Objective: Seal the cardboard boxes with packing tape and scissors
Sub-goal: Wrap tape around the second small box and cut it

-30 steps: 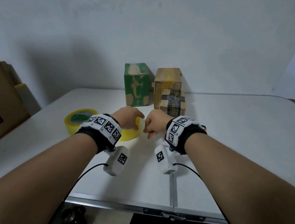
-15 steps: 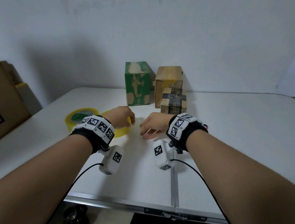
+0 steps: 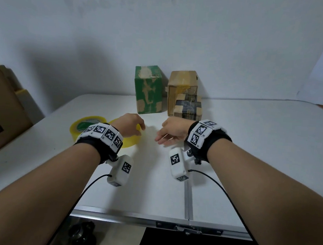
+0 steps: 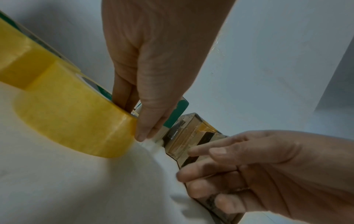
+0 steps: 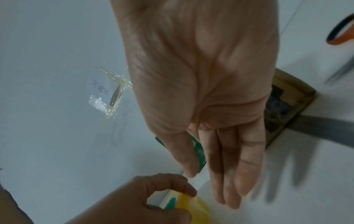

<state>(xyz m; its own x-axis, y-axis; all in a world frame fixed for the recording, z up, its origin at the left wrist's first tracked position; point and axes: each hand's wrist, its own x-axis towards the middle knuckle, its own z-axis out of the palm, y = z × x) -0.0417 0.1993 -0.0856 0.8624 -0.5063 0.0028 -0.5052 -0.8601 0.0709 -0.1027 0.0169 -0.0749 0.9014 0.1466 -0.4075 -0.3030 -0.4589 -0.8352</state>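
Near desk edge bare, metal seam running front to back at centre; open room across the front and the whole right half. Left hand grips the near tape roll, lying flat left of centre; left wrist view shows fingers down inside the core with the thumb on the outer band, which the head view hides behind the wrist. Second tape roll lies flat just left of it, touching or almost; cannot tell which. Right hand hovers beside the near roll, holding nothing, fingers straight and loosely together, pointing toward the left hand; right wrist view shows the palm empty. That view alone shows scissors with an orange handle, toward the far right, blurred, and a scrap of clear tape stuck on the wall. At the far edge, against the wall: green box upright, long axis vertical; brown box just right of it; small taped box in front of the brown one, touching. Large carton off the left edge.
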